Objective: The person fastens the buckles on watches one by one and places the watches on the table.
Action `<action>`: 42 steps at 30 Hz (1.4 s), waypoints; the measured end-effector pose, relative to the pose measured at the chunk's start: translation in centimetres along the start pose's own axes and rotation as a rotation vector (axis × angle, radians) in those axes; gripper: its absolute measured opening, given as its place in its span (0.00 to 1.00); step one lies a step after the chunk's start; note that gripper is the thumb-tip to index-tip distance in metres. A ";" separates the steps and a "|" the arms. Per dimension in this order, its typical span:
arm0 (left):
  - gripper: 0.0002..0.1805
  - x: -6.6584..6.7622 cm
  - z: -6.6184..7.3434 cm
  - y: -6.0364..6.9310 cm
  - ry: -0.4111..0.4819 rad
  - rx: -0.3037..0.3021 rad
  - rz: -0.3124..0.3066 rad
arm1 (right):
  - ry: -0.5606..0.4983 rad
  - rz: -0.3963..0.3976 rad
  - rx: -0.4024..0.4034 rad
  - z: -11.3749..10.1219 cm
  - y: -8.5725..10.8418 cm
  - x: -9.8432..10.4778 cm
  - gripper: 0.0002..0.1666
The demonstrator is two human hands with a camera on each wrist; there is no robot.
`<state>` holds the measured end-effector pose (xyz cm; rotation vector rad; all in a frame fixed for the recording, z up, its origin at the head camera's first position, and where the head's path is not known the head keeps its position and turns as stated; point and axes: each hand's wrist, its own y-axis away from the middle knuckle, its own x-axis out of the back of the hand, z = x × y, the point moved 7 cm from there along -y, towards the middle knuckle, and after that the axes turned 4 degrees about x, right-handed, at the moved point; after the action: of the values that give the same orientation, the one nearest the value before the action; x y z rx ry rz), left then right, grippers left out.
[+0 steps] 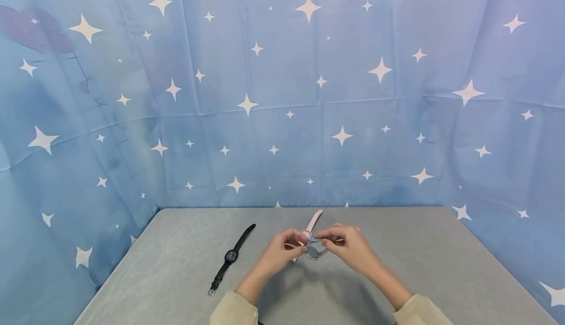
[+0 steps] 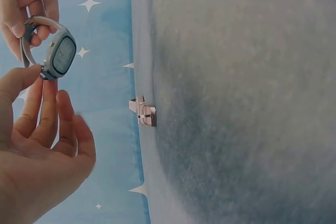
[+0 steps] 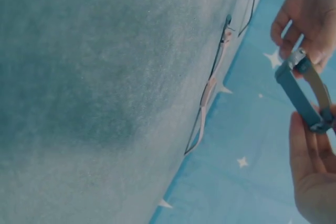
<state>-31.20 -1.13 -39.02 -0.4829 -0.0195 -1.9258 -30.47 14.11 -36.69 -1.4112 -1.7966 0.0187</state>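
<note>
My left grip [image 1: 279, 251] pinches the grey watch [image 1: 312, 252] near its face [image 2: 65, 55], and my right grip [image 1: 350, 247] pinches the strap [image 2: 50, 21]; the watch is held up off the desk [image 1: 176, 246], its strap bent into a loop. I should squeeze lightly, keep fingers off the face and avoid twisting the strap. I count three watches: one grey, one pink [image 1: 311, 224], one black [image 1: 231, 256], the last two lying down.
</note>
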 end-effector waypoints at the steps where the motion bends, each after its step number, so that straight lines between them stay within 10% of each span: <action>1: 0.08 0.0 0.1 0.0 -0.011 -0.002 0.007 | -0.001 -0.007 0.003 0.0 0.0 0.0 0.12; 42: 0.08 -0.8 0.5 -0.1 0.085 -0.074 -0.031 | 0.008 -0.127 0.020 0.1 0.0 -1.0 0.10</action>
<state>-30.91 -0.23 -38.82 -0.4519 0.0995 -1.9812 -30.45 13.34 -37.32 -1.2791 -1.8708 -0.0356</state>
